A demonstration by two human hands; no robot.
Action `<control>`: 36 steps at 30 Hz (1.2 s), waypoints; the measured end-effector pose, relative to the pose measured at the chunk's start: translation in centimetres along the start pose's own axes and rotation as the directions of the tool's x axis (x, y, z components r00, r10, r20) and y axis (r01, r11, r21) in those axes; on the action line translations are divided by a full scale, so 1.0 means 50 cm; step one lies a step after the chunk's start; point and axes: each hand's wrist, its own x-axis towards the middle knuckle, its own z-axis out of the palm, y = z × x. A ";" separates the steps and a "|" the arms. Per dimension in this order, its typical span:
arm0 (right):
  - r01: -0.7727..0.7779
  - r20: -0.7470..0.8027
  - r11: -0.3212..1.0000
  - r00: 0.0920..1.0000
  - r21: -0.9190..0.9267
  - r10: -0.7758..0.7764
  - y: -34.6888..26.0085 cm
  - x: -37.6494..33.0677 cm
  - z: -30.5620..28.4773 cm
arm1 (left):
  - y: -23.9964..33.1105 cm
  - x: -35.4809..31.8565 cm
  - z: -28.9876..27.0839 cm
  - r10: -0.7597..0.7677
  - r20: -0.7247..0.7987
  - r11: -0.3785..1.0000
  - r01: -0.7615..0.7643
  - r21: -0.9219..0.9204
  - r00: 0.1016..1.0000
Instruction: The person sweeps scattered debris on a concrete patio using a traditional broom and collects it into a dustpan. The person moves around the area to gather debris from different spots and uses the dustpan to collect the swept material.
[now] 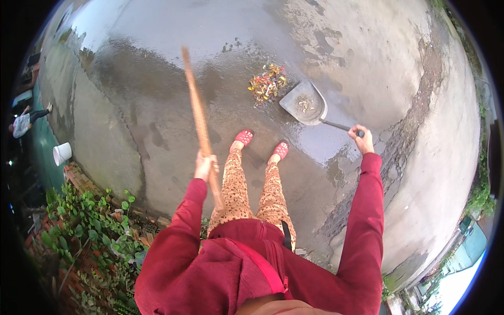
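Observation:
My left hand (205,165) is closed around a long brown broom (198,113), a straight bundle slightly blurred by motion. Its thin end points away over the wet ground and its near end reaches my thigh. At the right, my right hand (361,139) grips the dark handle of a grey dustpan (304,103). The pan lies on the concrete with some litter (304,106) in it. Just left of its front edge sits a pile of yellow, red and brown leaves (267,84).
My feet in red clogs (244,137) stand on damp concrete (173,115). Green plants (92,231) and a brick edging (79,178) are at lower left, beside a white bucket (62,153). Another person (22,125) is at far left. A rough broken strip (407,121) crosses the ground at right.

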 end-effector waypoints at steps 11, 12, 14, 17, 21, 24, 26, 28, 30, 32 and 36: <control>0.161 0.247 0.972 0.962 -0.170 -0.116 0.039 0.162 0.019 | -0.324 0.268 0.107 0.347 -0.138 0.829 -0.235 0.508 0.928; 0.097 0.195 0.984 0.979 -0.148 -0.067 0.094 0.154 0.011 | -0.247 0.166 0.244 0.102 -0.052 0.874 -0.064 0.482 0.993; 0.100 0.161 0.993 0.983 -0.060 -0.089 0.098 0.158 0.017 | -0.393 0.149 0.273 0.072 -0.004 0.746 -0.051 0.664 0.997; 0.077 0.178 0.992 0.982 -0.097 -0.059 0.113 0.161 0.015 | -0.355 0.020 0.387 0.016 0.205 0.832 -0.127 0.540 0.979; 0.105 0.132 0.985 0.987 -0.140 -0.086 0.101 0.184 0.025 | -0.259 -0.066 0.450 -0.272 0.340 0.951 0.198 0.237 0.900; 0.132 0.109 0.981 0.987 -0.145 -0.117 0.103 0.205 0.032 | -0.210 -0.100 0.431 -0.380 0.463 0.916 0.396 0.068 0.801; 0.118 0.090 0.978 0.990 -0.172 -0.104 0.102 0.213 0.025 | -0.173 -0.133 0.408 -0.420 0.500 0.865 0.501 -0.034 0.757; 0.088 0.060 0.978 0.995 -0.189 -0.078 0.117 0.215 0.012 | -0.132 -0.166 0.386 -0.412 0.485 0.877 0.479 -0.017 0.772; 0.051 0.045 0.985 0.998 -0.167 -0.044 0.125 0.204 -0.009 | -0.109 -0.171 0.361 -0.391 0.450 0.900 0.436 0.002 0.803; 0.008 0.052 0.994 0.999 -0.108 -0.002 0.124 0.186 -0.030 | -0.062 -0.119 0.344 -0.259 0.345 0.948 0.168 0.272 0.902; -0.063 0.088 0.994 0.994 -0.095 0.072 0.142 0.155 -0.030 | 0.038 0.108 0.355 0.057 0.269 0.852 -0.188 0.489 0.962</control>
